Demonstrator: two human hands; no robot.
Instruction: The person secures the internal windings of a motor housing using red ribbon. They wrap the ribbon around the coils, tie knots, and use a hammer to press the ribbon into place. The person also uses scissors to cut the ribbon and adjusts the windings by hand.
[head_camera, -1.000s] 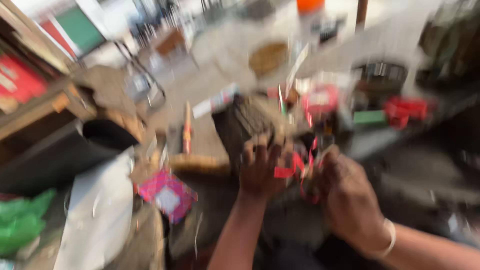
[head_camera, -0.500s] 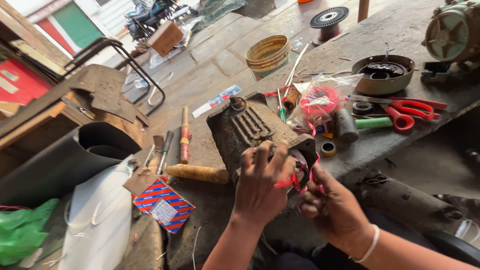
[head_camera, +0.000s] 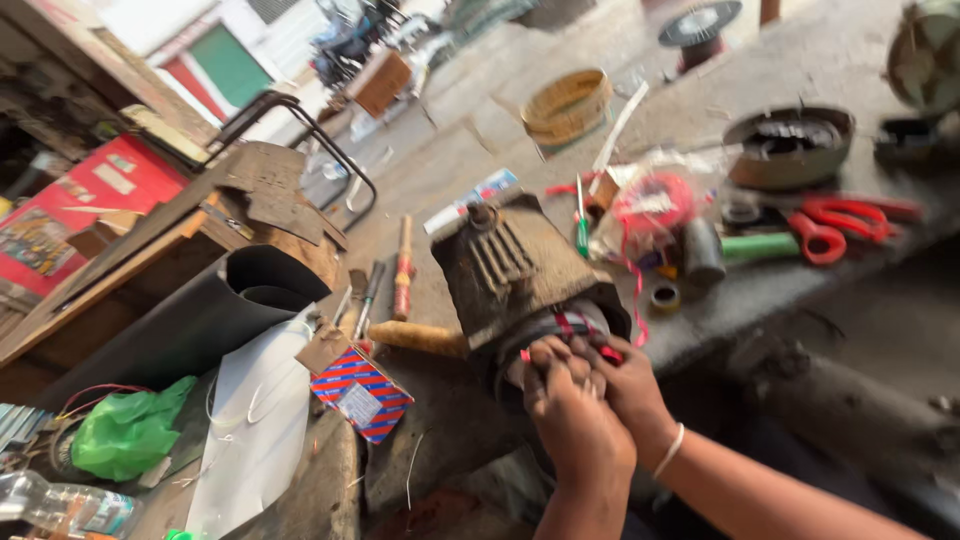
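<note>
**Hands at the motor's open end**

The ribbed motor housing (head_camera: 510, 270) lies on the bench (head_camera: 760, 290). Left hand (head_camera: 572, 420) and right hand (head_camera: 625, 385) close together on its windings, gripping red tape (head_camera: 565, 325). Scissors (head_camera: 835, 225) lie well apart; judging by this, binding is underway.

Daylight is strong and comes from beyond the two hands, where the open yard at the top of the view is washed out almost to white. Around the grip the tones drop: the left hand (head_camera: 575, 425) and right hand (head_camera: 625, 385) sit in softer shade, and the motor housing (head_camera: 510, 275) just above them shows dull highlights on its ribbed top and a dark face toward the fingers. Below and right of the grip the picture falls into deep shadow with little detail. Motion blur smears everything, worst far from the grip, as at the red scissors (head_camera: 835, 225) to the right. Straight edges lean toward the corners.
</note>
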